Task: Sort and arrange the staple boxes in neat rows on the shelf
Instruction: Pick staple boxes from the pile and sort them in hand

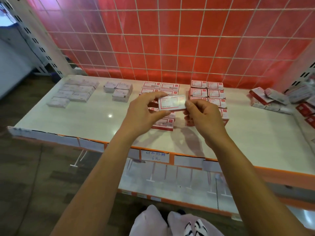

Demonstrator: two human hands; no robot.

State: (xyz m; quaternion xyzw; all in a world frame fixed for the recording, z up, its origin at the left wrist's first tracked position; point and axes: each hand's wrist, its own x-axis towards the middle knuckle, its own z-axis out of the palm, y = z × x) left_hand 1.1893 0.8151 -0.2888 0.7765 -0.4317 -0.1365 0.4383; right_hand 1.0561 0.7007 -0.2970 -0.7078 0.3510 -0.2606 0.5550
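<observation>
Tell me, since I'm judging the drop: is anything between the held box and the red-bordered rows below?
Nothing visible. The red-bordered white staple box, pinched between left hand and right hand, hangs directly above the red-bordered rows on the white shelf, open air beneath.

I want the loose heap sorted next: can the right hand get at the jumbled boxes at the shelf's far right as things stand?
Probably not yet. The right hand is pinching one end of a red-bordered box, shared with the left hand. The path along the shelf to the jumbled boxes looks clear once it lets go.
</observation>
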